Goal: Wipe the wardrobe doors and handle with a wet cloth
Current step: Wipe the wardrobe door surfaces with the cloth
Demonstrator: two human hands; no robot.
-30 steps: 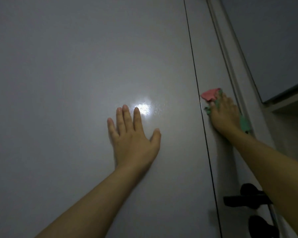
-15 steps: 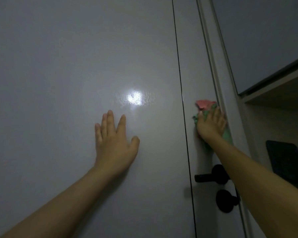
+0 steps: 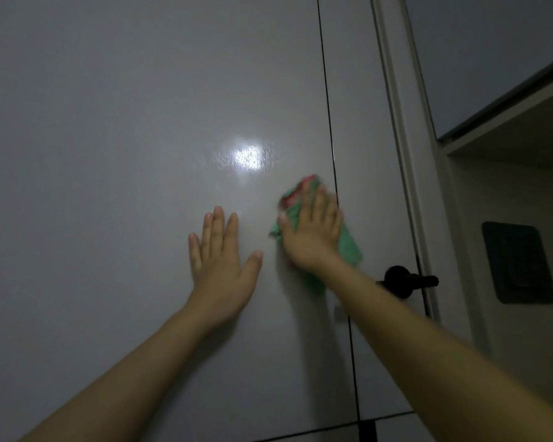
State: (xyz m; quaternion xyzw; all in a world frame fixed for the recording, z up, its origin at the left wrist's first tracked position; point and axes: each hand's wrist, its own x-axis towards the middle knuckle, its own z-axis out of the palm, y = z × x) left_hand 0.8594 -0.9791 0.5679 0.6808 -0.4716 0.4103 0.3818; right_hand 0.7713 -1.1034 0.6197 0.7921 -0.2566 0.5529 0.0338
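A wide grey wardrobe door fills the left and middle of the view, with a bright glare spot above my hands. My left hand lies flat on it, fingers straight and spread. My right hand presses a green and red cloth flat against the same door, just left of the dark vertical gap. A narrower door panel lies right of that gap. A black handle sticks out below and to the right of the cloth, partly hidden by my right forearm.
A pale door frame runs up the right side. Beyond it is an open recess with a shelf edge and a black rectangular plate on its wall. A dark horizontal seam crosses the doors near the bottom.
My right hand and the cloth have slid left, from the narrow panel by the frame across the gap onto the wide door. My left hand stays flat on the door.
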